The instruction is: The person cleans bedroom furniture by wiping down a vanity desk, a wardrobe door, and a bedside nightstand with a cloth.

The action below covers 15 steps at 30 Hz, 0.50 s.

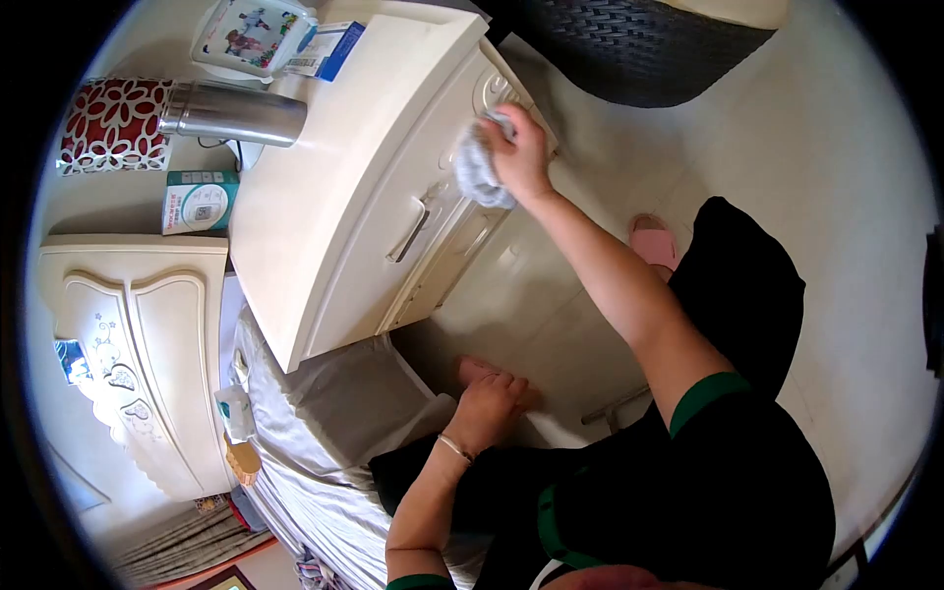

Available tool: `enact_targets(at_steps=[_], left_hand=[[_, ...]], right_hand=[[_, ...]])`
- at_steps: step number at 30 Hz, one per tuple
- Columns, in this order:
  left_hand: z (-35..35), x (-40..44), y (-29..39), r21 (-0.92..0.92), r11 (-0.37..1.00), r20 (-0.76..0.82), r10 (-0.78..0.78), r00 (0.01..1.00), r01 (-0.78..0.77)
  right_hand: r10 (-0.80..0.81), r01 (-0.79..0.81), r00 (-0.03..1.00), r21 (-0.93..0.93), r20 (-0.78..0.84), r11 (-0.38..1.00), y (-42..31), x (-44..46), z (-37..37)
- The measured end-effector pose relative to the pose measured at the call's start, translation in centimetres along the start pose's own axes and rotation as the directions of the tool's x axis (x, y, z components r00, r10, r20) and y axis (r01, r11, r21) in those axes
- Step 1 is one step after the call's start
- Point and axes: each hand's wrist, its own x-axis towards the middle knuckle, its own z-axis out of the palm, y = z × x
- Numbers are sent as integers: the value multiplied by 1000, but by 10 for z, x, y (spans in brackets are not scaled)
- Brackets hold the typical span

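My right hand [519, 157] is closed on a bunched grey-white cloth [477, 169], pressed against the front of a cream drawer cabinet [344, 187]. Beside the cloth, a metal drawer handle [409, 232] sits on the same front. Below, my left hand [487, 411], with a bracelet at its wrist, rests near my knee. Its fingers hang loosely apart and hold nothing that I can see; part of them is hard to make out.
A lamp with a red patterned shade [113, 126], a blue-and-white box [327, 51] and a teal box [200, 203] stand at the cabinet. A bed [320, 492] lies to the left. At the top is a dark woven basket [629, 49]. A pink slipper [653, 242] shows on the tiled floor.
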Motion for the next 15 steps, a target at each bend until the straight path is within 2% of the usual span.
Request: enact_targets(at_steps=[1,2,4,5,7,8,10,11,13,14,15], left_hand=[[2,-1,-3,27,999,-1,17,1000,-17],[2,-2,-3,53,998,3,35,999,-35],[-5,-3,-3,30,1000,22,-1,1000,0],[-7,-3,-1,-3,999,38,-37,999,37],[-7,-4,4,13,999,30,-46,998,45],[-7,-2,3,44,998,13,-48,999,47],[-5,-2,3,33,999,-1,-29,1000,29],[-5,-1,2,36,999,-15,-5,1000,5],[0,1,-1,35,999,-55,32,998,-30],[2,0,-2,28,997,-85,68,994,-66],[1,1,1,30,997,-82,71,994,-68]], right_hand=[[94,-95,995,-116,-14,989,16,-6,-11],[98,-99,995,-114,-14,989,28,-8,-15],[63,-58,998,-374,0,926,47,-5,-18],[69,-63,998,-376,3,924,34,-1,-15],[-201,188,978,-189,-52,964,-17,20,-6],[-206,194,978,-189,-44,963,-28,27,-3],[-143,142,989,-41,-24,989,-39,31,0],[-144,143,989,-43,-23,989,-27,26,-3],[-206,234,971,-289,126,928,15,7,-19],[-206,233,971,-291,121,928,48,-2,-27],[70,-37,994,-354,82,935,85,-7,-34]])
